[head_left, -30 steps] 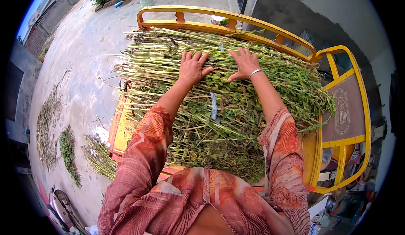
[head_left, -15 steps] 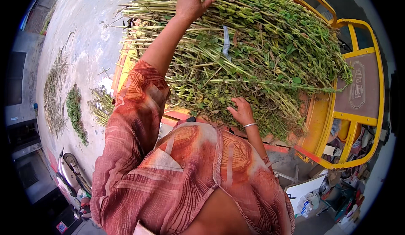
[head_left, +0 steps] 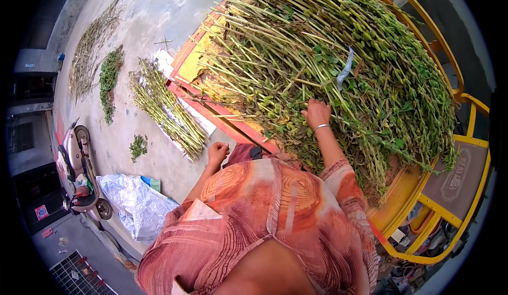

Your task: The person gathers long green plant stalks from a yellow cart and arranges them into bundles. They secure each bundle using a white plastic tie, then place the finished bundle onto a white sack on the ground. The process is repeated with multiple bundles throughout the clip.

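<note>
A thick heap of cut plant stalks (head_left: pixel 296 56) with green pods and leaves lies on the red and yellow cart bed (head_left: pixel 191 68), pale cut ends toward the left. My right hand (head_left: pixel 317 114), with a silver bangle at the wrist, is at the heap's near side. Its fingers are curled down around stalks, their tips partly hidden among the leaves. Well left of the heap, my left hand (head_left: pixel 216 153) hangs in front of my body, fingers curled closed and nothing visible in them. A pale grey-blue strip (head_left: pixel 345 70) lies on top of the stalks.
Yellow rails (head_left: pixel 465 218) bound the cart at the right. On the concrete floor at left lie a stalk bundle (head_left: pixel 169 112) on a white sheet, a green plant pile (head_left: pixel 110 80) and dry stalks (head_left: pixel 90 51). A scooter (head_left: pixel 76 162) stands beside a white plastic sheet (head_left: pixel 135 202).
My left hand has come off the far part of the heap, back toward my body, and closed. My right hand has moved in among the stalks. The whole view has turned leftward.
</note>
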The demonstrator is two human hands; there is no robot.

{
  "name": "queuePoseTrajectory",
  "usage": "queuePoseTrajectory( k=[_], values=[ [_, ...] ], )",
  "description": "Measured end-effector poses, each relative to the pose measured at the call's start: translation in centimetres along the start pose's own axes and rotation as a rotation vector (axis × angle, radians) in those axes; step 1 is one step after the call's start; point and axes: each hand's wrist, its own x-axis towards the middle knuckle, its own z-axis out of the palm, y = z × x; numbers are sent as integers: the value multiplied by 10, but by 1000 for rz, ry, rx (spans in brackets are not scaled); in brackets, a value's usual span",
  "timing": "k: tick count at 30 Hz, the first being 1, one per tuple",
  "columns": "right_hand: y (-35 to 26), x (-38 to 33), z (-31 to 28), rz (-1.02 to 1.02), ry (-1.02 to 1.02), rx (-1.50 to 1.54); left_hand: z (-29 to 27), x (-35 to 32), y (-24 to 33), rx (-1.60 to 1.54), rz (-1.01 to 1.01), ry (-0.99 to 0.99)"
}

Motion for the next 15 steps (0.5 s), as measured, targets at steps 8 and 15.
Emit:
queuePoseTrajectory(
  k=[8,15],
  values=[
    [-6,-62,-33,-230,223,153,50,10,61,-164,96,-266],
    [0,-132,-114,-389,306,361,133,-26,142,-600,-264,-1100]
  ],
)
